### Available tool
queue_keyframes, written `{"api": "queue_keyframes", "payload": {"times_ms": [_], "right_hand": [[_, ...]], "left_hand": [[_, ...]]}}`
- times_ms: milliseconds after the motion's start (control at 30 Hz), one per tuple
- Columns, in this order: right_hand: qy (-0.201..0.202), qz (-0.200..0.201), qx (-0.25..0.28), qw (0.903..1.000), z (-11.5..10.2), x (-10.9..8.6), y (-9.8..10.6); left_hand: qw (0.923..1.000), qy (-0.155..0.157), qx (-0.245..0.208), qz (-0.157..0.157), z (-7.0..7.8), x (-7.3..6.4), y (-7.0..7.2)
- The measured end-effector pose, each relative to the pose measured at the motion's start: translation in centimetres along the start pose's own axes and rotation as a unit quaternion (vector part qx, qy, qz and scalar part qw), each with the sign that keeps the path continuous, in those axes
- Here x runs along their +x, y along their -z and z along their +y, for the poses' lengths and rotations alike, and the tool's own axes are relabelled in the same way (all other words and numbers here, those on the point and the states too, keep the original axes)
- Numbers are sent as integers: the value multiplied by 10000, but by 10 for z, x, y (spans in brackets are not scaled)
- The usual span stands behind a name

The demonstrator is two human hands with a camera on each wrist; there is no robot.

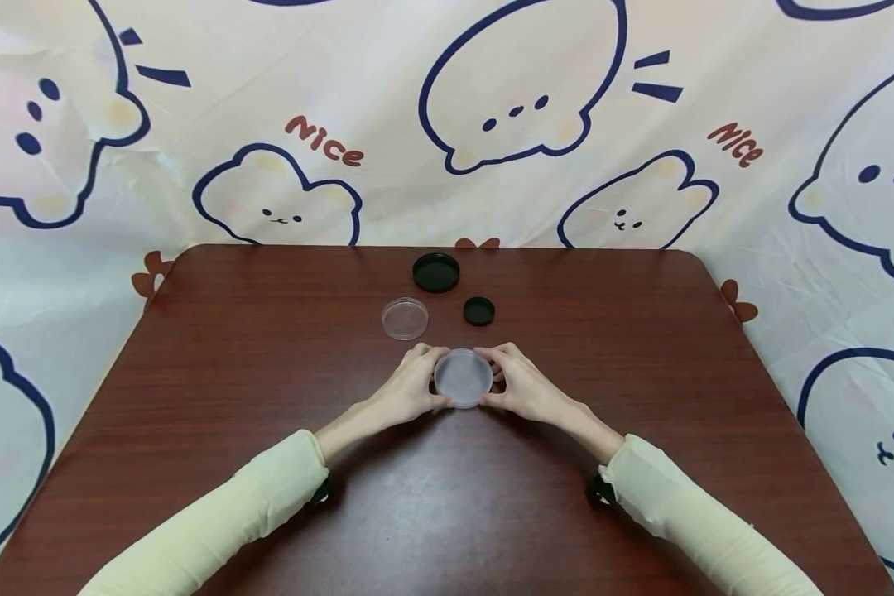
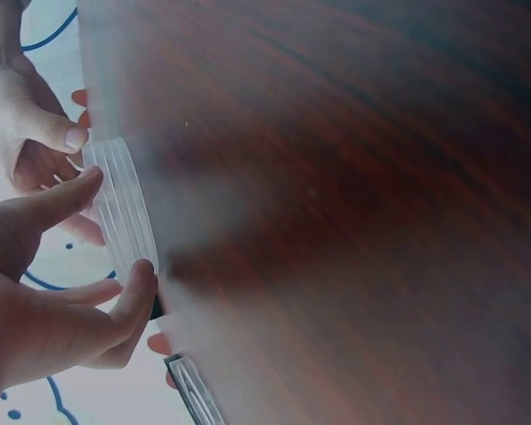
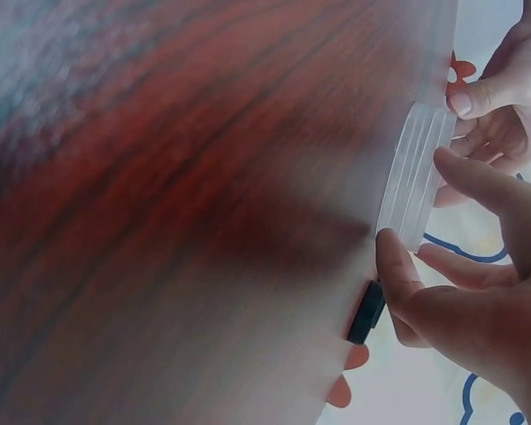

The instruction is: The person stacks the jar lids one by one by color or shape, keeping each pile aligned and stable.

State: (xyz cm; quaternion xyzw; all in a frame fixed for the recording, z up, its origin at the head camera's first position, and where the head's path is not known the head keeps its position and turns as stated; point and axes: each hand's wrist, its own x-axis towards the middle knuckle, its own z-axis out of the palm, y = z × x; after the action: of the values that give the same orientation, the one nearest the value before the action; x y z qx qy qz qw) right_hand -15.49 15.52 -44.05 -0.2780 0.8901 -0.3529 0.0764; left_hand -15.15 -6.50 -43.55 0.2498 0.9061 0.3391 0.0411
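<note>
Head view: midway between the side edges of the table [image 1: 268, 331], the left hand [image 1: 415, 382] and right hand [image 1: 525, 385] pinch opposite sides of a milky, clear round stack [image 1: 463, 378]; gripping just the rim probably keeps it level. Toward the far edge sit a large black dish [image 1: 436, 273], a small black dish [image 1: 479, 311] and a clear dish [image 1: 406, 319], apart, perhaps for easy reach. Left wrist view: parallel ridges suggest smooth plastic layers, with thumb and fingers bracing their sides. Right wrist view: the grip is mirrored; whether the stack touches the streaked, wood-grained table, I cannot tell.
</note>
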Motion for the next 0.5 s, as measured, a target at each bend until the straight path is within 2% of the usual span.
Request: {"api": "queue_keyframes", "payload": {"times_ms": [500], "right_hand": [[138, -51, 138, 9998, 4, -1, -1]], "left_hand": [[9999, -17, -84, -145, -2, -2, 1]]}}
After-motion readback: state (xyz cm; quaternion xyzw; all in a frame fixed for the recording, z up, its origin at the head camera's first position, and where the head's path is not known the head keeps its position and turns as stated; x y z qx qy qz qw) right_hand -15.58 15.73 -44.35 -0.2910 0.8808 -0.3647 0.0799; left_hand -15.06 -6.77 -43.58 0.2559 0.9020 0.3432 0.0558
